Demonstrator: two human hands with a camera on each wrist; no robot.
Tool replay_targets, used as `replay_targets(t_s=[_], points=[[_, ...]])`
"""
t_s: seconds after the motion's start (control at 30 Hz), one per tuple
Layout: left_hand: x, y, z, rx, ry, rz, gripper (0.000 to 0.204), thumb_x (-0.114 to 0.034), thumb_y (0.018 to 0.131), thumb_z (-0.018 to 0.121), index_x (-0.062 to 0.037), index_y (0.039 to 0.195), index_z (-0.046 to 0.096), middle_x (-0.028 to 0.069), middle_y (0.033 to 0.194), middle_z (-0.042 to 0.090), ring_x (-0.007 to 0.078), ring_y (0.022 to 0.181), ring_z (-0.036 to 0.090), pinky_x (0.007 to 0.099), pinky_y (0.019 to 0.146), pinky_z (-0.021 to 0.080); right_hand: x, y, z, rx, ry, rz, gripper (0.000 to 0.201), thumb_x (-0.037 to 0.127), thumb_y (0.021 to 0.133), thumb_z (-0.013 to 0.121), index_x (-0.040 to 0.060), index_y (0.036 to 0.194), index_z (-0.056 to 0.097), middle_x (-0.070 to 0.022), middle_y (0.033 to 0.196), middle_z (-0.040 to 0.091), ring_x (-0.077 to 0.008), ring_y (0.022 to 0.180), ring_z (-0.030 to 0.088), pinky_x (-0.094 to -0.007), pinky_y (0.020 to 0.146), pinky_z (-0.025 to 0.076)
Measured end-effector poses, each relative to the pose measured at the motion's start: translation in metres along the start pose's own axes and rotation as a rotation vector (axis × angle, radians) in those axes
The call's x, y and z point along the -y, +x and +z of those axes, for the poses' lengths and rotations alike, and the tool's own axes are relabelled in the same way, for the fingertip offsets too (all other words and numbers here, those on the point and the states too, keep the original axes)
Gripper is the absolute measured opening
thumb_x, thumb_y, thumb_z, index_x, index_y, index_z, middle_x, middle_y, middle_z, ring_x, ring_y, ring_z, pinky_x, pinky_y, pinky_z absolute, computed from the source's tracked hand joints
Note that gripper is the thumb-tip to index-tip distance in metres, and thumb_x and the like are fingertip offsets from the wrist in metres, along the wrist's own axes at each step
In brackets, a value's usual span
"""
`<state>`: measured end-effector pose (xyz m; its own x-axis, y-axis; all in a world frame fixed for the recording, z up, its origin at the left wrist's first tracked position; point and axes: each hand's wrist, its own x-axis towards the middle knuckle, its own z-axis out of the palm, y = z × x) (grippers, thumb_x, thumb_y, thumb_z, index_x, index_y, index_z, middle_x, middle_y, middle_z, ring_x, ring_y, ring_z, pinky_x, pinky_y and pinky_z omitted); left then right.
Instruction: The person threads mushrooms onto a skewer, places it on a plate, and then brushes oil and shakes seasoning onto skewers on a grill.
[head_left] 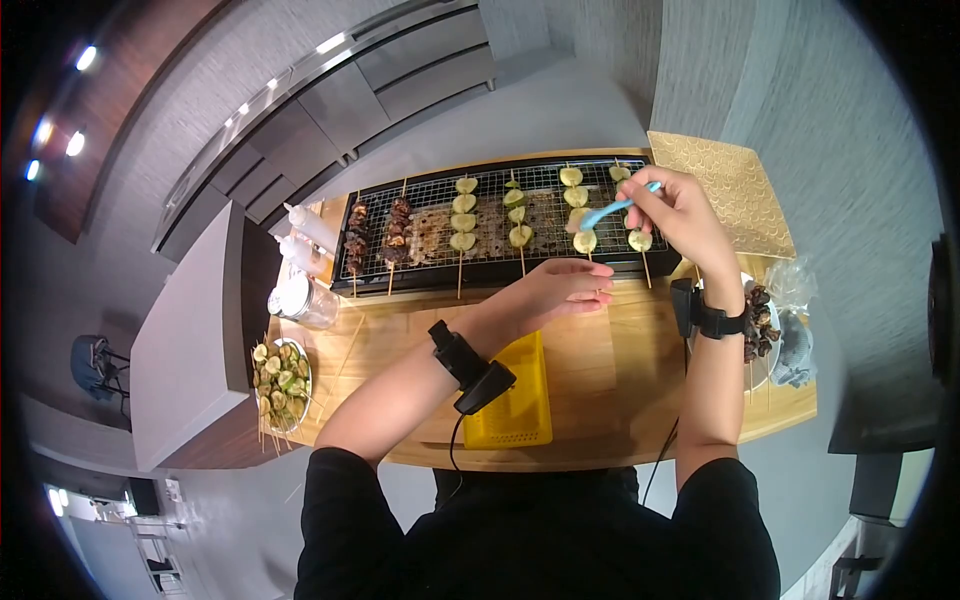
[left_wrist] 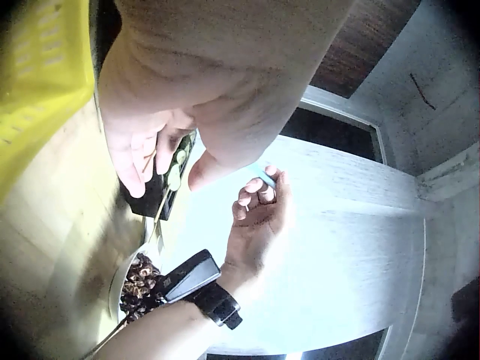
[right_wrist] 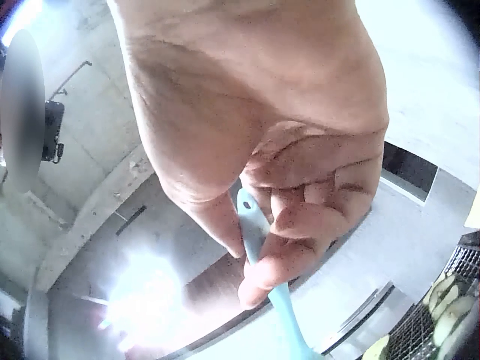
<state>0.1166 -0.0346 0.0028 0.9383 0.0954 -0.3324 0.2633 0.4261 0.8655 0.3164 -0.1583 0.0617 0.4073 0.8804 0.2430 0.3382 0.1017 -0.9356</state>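
In my right hand [head_left: 680, 215] is a light-blue basting brush [head_left: 620, 207]; thumb and fingers pinch its handle, as the right wrist view also shows. The brush head lies over a skewer of pale green-edged vegetable slices [head_left: 571, 177] on the grill [head_left: 550, 245]. My left hand [head_left: 555, 295] is at the front edge of the grill, its fingers around the bare stick end [left_wrist: 150, 160] of that skewer. Other vegetable skewers [head_left: 463, 203] lie on both sides of it. Two dark meat skewers [head_left: 398, 230] lie at the grill's left end.
A yellow basket [head_left: 512, 425] stands below my left forearm. On the left are squeeze bottles [head_left: 300, 255], a jar [head_left: 305, 302] and a plate of vegetable skewers [head_left: 283, 385]. At the right are a plate of dark skewers [head_left: 762, 335], plastic bags [head_left: 793, 345] and a gold board [head_left: 725, 200].
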Motion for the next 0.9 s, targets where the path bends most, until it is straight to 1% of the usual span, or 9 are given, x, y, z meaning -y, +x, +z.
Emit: replay_targets(t_s=[0.03,0.13,0.23,0.43,0.53,0.63,0.73,0.83,0.9], points=[[-0.001,0.0,0.0,0.0,0.001,0.0,0.047,-0.018,0.103,0.061,0.0071,0.141,0.052,0.0156,0.136,0.06,0.0246,0.127,0.062,0.0351,0.112,0.049,-0.003,0.003,0.001,-0.021,0.046,-0.028,0.02,0.019,0.104,0.063,0.0021,0.095,0.071,0.0,0.07,0.067,-0.0034,0.06,0.056,-0.021,0.055,0.043],[0.002,0.002,-0.003,0.004,-0.009,-0.001,0.046,-0.018,0.104,0.061,0.0067,0.142,0.052,0.0157,0.137,0.06,0.0248,0.127,0.062,0.035,0.112,0.049,-0.008,0.007,0.003,-0.039,-0.053,0.005,0.019,0.017,0.104,0.062,0.0016,0.098,0.07,-0.0006,0.071,0.068,-0.0036,0.059,0.056,-0.0209,0.054,0.044],[0.002,0.002,-0.002,-0.014,-0.008,-0.011,0.046,-0.018,0.103,0.061,0.0065,0.142,0.052,0.0155,0.136,0.06,0.0245,0.126,0.062,0.0349,0.112,0.049,-0.017,0.011,0.009,-0.136,0.068,0.006,0.017,0.016,0.104,0.062,0.001,0.102,0.07,-0.0009,0.073,0.068,-0.0038,0.059,0.056,-0.0207,0.054,0.044],[0.005,0.003,-0.006,-0.011,-0.027,-0.005,0.046,-0.017,0.103,0.063,0.0058,0.141,0.053,0.0148,0.133,0.061,0.0239,0.124,0.064,0.0346,0.111,0.05,-0.029,0.018,0.013,-0.194,0.065,-0.009,0.016,0.014,0.103,0.062,0.0011,0.104,0.07,-0.0015,0.076,0.069,-0.0043,0.06,0.056,-0.0206,0.056,0.045],[0.005,0.003,-0.005,-0.031,-0.034,0.0,0.044,-0.016,0.102,0.064,0.0052,0.14,0.054,0.0143,0.131,0.062,0.024,0.123,0.064,0.0348,0.111,0.05,-0.023,0.019,0.016,-0.259,0.075,-0.045,0.015,0.013,0.102,0.061,0.0012,0.106,0.07,-0.0024,0.078,0.071,-0.0051,0.061,0.058,-0.0217,0.058,0.047],[0.001,0.001,-0.004,-0.037,-0.045,-0.002,0.043,-0.016,0.102,0.065,0.0043,0.138,0.055,0.0135,0.13,0.062,0.0238,0.122,0.064,0.0346,0.11,0.05,-0.033,0.021,0.021,-0.241,-0.019,-0.042,0.016,0.012,0.102,0.06,0.001,0.109,0.07,-0.0034,0.081,0.072,-0.006,0.063,0.059,-0.0227,0.06,0.048],[-0.002,0.001,-0.002,-0.06,-0.029,-0.01,0.042,-0.016,0.101,0.066,0.0029,0.137,0.056,0.0129,0.129,0.063,0.0234,0.122,0.064,0.0338,0.108,0.051,-0.041,0.025,0.027,-0.297,0.039,-0.044,0.017,0.012,0.101,0.061,0.0006,0.11,0.07,-0.0044,0.082,0.073,-0.0066,0.064,0.06,-0.0234,0.06,0.049],[-0.001,0.003,-0.002,-0.079,-0.019,-0.004,0.042,-0.016,0.1,0.067,0.002,0.136,0.056,0.0122,0.129,0.063,0.0226,0.121,0.064,0.0335,0.108,0.051,-0.044,0.026,0.032,-0.281,-0.039,-0.037,0.017,0.011,0.101,0.06,0.0007,0.11,0.07,-0.0046,0.082,0.074,-0.007,0.064,0.061,-0.0239,0.059,0.049],[-0.001,0.003,-0.003,-0.079,-0.022,0.015,0.038,-0.015,0.1,0.067,0.0019,0.134,0.058,0.012,0.127,0.063,0.0226,0.119,0.065,0.0333,0.106,0.052,-0.048,0.028,0.033,-0.287,-0.015,-0.057,0.017,0.012,0.102,0.06,0.0008,0.11,0.07,-0.0046,0.083,0.074,-0.0072,0.063,0.061,-0.0241,0.059,0.049]])
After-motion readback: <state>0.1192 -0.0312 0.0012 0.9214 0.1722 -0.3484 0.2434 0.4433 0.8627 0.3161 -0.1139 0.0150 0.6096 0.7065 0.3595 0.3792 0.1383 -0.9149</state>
